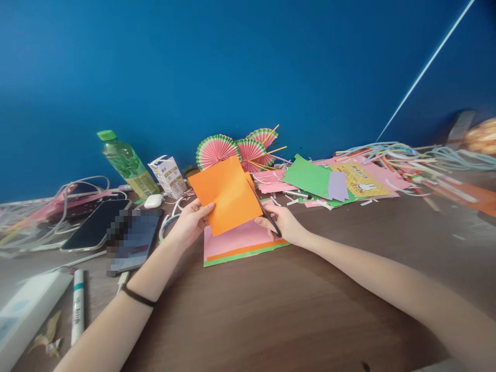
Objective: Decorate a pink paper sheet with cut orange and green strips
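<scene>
An orange sheet of paper (228,196) is pinched at its lower left edge by my left hand (192,221), thumb on the front face. My right hand (284,223) is closed around the dark handles of a pair of scissors (274,223). The scissor blades run up along the right edge of the orange sheet, where a narrow strip stands partly apart. Below the raised sheet, a pink sheet (236,242) lies on the table with an orange and a green strip along its front edge.
Pleated paper fans (217,151) lean against the blue wall. A bottle (126,165), a small carton (168,176), an earphone case (154,201) and two phones (95,227) are at left, with a marker (78,305) nearer. Green paper (310,178), scraps and strips lie at right.
</scene>
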`<state>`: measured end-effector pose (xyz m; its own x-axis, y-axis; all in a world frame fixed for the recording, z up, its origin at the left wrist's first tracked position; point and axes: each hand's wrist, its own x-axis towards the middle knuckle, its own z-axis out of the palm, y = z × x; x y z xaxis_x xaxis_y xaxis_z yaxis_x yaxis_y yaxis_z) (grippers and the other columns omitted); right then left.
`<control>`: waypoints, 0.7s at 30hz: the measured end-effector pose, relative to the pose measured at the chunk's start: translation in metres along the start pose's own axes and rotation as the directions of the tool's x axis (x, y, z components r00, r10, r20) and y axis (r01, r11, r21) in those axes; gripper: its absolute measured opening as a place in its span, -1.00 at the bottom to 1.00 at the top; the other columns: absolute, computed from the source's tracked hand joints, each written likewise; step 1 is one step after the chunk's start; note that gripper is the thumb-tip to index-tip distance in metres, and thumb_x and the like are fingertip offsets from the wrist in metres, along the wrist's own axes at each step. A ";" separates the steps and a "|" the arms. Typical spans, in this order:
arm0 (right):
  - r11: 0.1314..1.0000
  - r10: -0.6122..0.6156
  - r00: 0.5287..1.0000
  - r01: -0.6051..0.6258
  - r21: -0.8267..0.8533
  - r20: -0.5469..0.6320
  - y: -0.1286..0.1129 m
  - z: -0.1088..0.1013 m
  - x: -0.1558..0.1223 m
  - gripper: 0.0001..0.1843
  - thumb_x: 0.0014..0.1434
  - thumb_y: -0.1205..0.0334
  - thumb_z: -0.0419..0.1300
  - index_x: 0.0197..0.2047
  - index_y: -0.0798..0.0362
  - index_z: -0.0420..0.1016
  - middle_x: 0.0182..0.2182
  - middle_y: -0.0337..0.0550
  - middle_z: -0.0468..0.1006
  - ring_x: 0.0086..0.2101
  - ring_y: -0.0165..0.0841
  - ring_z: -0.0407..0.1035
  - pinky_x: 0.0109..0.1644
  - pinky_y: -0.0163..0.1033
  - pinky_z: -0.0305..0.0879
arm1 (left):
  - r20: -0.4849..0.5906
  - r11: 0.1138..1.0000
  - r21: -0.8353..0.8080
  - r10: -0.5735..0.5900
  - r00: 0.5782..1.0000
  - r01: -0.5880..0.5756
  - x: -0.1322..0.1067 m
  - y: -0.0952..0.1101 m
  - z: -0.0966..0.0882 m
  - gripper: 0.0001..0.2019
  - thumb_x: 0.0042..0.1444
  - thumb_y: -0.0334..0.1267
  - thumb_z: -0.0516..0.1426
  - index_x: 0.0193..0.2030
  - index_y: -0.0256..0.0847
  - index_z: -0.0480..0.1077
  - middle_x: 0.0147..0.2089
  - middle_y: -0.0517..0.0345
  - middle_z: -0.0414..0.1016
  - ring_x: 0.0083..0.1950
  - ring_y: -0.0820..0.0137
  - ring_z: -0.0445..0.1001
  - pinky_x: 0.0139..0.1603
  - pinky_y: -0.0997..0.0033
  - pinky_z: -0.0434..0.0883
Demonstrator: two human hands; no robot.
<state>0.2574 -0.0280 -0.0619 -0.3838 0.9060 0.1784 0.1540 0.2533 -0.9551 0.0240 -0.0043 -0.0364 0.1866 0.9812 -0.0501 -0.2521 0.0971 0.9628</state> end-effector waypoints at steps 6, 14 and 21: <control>0.988 0.137 0.982 -0.127 -0.083 0.129 -0.010 -0.009 0.004 -0.63 -0.04 -0.08 0.18 -0.42 0.08 0.25 -0.71 -0.42 0.21 -0.78 -0.52 0.20 -0.72 -0.40 0.04 | -0.074 0.998 -0.029 0.048 0.996 -0.050 0.005 0.005 -0.008 -0.72 -0.13 -0.41 0.20 -0.20 -0.22 0.40 -0.14 0.05 0.53 -0.22 0.36 0.52 -0.31 0.51 0.49; 0.933 0.319 0.790 -0.167 -0.318 0.523 -0.034 -0.052 0.010 -0.68 0.02 -0.01 0.15 -0.41 0.12 0.32 -0.75 -0.43 0.21 -0.77 -0.59 0.16 -0.69 -0.44 -0.01 | -0.206 0.987 0.071 0.155 0.966 -0.144 0.007 0.021 -0.021 -0.64 -0.13 -0.43 0.18 -0.11 -0.21 0.36 -0.02 0.03 0.47 -0.09 0.30 0.48 -0.27 0.50 0.48; 0.917 0.347 0.800 -0.181 -0.355 0.489 -0.039 -0.075 0.011 -0.71 0.05 0.05 0.14 -0.39 0.14 0.38 -0.78 -0.45 0.13 -0.79 -0.60 0.11 -0.71 -0.45 -0.10 | -0.221 0.988 0.132 0.111 0.969 -0.083 0.007 0.024 -0.024 -0.69 -0.17 -0.41 0.20 -0.19 -0.23 0.39 -0.16 0.06 0.54 -0.20 0.29 0.51 -0.29 0.45 0.49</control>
<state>0.3157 -0.0022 -0.0045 -0.6988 0.6472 -0.3046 0.5341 0.1890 -0.8240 -0.0031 0.0093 -0.0200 -0.0568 0.9984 -0.0005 -0.1397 -0.0074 0.9902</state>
